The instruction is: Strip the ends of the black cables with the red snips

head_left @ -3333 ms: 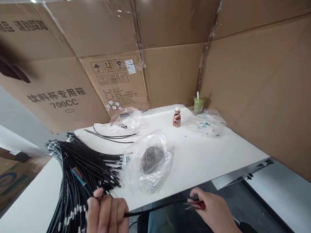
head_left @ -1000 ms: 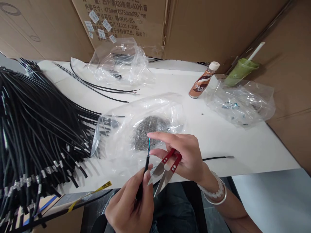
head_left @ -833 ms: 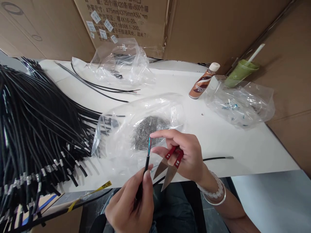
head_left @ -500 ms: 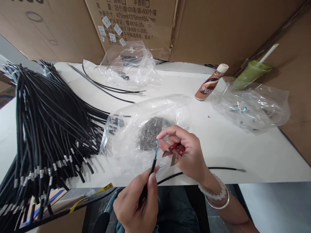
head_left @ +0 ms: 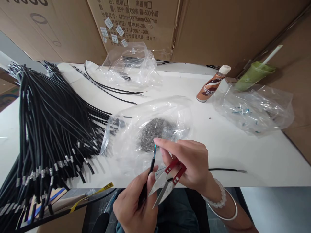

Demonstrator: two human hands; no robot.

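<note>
My left hand (head_left: 136, 207) is closed round a thin black cable (head_left: 148, 176), holding it upright at the table's near edge. Coloured inner wires stick out of its stripped tip just under my right index finger. My right hand (head_left: 189, 161) grips red-handled thread snips (head_left: 167, 179), blades apart and pointing down-left next to the cable. The cable's other end (head_left: 228, 170) lies on the white table (head_left: 243, 152) to the right.
A big bundle of black cables (head_left: 48, 129) covers the left of the table. A clear bag with grey metal bits (head_left: 150, 132) lies behind my hands. Further back are two more clear bags (head_left: 131, 64) (head_left: 255, 106), a brown bottle (head_left: 212, 85), a green cup (head_left: 252, 72) and cardboard walls.
The view dropped from the cardboard walls to my hands. My left hand turned the cable upright. In the last half second the snips swung down with blades apart and my right index finger reached over the tip.
</note>
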